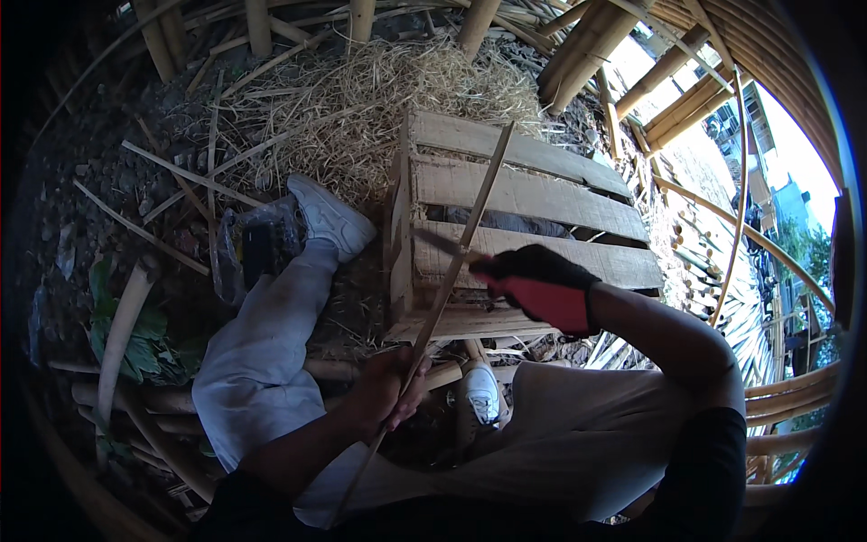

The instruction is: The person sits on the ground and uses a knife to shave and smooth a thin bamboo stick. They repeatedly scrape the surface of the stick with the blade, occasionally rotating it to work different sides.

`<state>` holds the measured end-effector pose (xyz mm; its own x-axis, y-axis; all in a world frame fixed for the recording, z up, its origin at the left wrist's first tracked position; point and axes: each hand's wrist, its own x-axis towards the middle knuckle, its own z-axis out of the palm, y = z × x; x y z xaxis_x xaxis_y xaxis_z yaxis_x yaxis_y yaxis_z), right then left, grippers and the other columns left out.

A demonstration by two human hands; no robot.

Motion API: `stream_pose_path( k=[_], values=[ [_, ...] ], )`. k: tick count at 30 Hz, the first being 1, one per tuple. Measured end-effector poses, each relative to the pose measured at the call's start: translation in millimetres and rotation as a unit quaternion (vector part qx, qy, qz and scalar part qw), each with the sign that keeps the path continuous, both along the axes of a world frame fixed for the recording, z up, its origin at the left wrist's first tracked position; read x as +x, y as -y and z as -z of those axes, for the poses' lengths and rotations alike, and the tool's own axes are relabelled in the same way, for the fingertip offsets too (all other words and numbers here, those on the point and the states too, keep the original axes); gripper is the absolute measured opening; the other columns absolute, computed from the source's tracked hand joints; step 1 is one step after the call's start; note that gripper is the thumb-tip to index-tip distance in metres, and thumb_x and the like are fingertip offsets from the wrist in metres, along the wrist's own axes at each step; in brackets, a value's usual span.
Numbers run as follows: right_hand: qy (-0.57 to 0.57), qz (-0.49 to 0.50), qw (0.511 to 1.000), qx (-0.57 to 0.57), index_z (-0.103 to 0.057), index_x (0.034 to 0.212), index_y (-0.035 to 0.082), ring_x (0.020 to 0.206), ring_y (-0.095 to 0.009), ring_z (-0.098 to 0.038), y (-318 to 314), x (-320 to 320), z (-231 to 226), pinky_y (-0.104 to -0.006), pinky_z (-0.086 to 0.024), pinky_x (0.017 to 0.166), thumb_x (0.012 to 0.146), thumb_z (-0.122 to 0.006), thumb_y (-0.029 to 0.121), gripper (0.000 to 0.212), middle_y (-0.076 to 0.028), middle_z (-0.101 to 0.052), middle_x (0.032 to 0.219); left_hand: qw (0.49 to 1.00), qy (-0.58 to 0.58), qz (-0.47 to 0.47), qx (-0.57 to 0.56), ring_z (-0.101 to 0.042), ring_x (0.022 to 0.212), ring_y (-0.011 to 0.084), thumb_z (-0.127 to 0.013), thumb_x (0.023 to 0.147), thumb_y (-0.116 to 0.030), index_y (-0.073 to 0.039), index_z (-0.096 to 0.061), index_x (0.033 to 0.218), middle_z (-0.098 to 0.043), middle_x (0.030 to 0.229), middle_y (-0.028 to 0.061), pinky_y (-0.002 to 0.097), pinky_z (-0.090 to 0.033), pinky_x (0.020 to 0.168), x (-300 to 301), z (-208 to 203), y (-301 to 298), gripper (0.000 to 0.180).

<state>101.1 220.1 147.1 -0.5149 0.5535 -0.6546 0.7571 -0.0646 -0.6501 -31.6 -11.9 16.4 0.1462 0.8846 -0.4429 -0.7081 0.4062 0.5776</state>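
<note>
A long bamboo strip (489,187) slants up from my lap across the front of a slatted wooden crate (542,188). My bare left hand (394,388) is closed around its lower part. My right hand (542,287), in a black and red glove, grips a knife (439,242) by its light-coloured handle. The knife's blade points left and crosses the strip, and seems to touch it. Behind the knife is the crate's slatted top, with something dark showing through the gaps.
Dry straw shavings (379,99) lie beyond the crate. A clear plastic bag (237,253) with a dark object sits beside my left shoe (330,217). Loose bamboo strips (190,172) cover the ground at left. Bamboo poles (591,50) stand at the back.
</note>
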Motion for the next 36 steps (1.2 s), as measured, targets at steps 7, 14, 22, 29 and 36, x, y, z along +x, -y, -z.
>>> stream_pose_path(
  k=[7,14,22,29,36],
  values=[
    [-0.03,-0.048,0.99,0.127,-0.072,0.105,0.01,0.057,-0.009,-0.051,-4,-12,-15,-0.0294,-0.042,0.053,0.099,-0.059,0.028,0.023,0.0,-0.058,0.07,1.0,-0.016,0.004,0.019,-0.037,0.032,0.0103,-0.033,0.109,-0.05,-0.01,-0.048,0.094,-0.038,0.049,-0.0007,0.0248,-0.031,0.032,-1,6,5,0.045],
    [-0.074,0.072,0.988,0.114,-0.072,0.103,0.009,0.059,-0.007,-0.053,-4,-15,-30,-0.0276,-0.045,0.057,0.102,-0.058,0.035,0.03,0.0,-0.058,0.069,1.0,0.0,-0.006,0.015,-0.036,0.032,0.0107,-0.033,0.111,-0.043,-0.01,-0.049,0.095,-0.038,0.048,-0.0006,0.0255,-0.032,0.032,-1,3,5,0.039],
    [-0.014,-0.032,0.975,0.22,-0.07,0.094,0.008,0.06,-0.011,-0.051,1,-16,-19,-0.0318,-0.044,0.059,0.1,-0.056,0.048,0.043,-0.003,-0.057,0.066,1.0,-0.007,-0.011,0.012,-0.035,0.031,0.0109,-0.033,0.111,-0.041,-0.009,-0.049,0.095,-0.04,0.048,-0.0006,0.0257,-0.032,0.032,1,3,7,0.039],
    [-0.015,-0.031,0.99,0.139,-0.072,0.105,0.006,0.063,-0.01,-0.054,-1,-10,-18,-0.0294,-0.045,0.06,0.101,-0.053,0.05,0.048,-0.004,-0.06,0.073,1.0,0.006,-0.013,0.022,-0.035,0.031,0.01,-0.034,0.11,-0.045,-0.009,-0.049,0.094,-0.04,0.048,-0.0011,0.0249,-0.031,0.033,-1,4,3,0.042],
    [-0.192,0.086,0.975,0.071,-0.061,0.085,0.008,0.044,-0.004,-0.042,-14,-6,-23,-0.0242,-0.033,0.042,0.101,-0.057,0.03,0.027,0.006,-0.048,0.061,0.999,-0.01,-0.016,0.026,-0.036,0.032,0.0101,-0.036,0.108,-0.05,-0.01,-0.049,0.093,-0.04,0.048,-0.0009,0.0239,-0.031,0.033,-2,3,6,0.045]
  ],
)
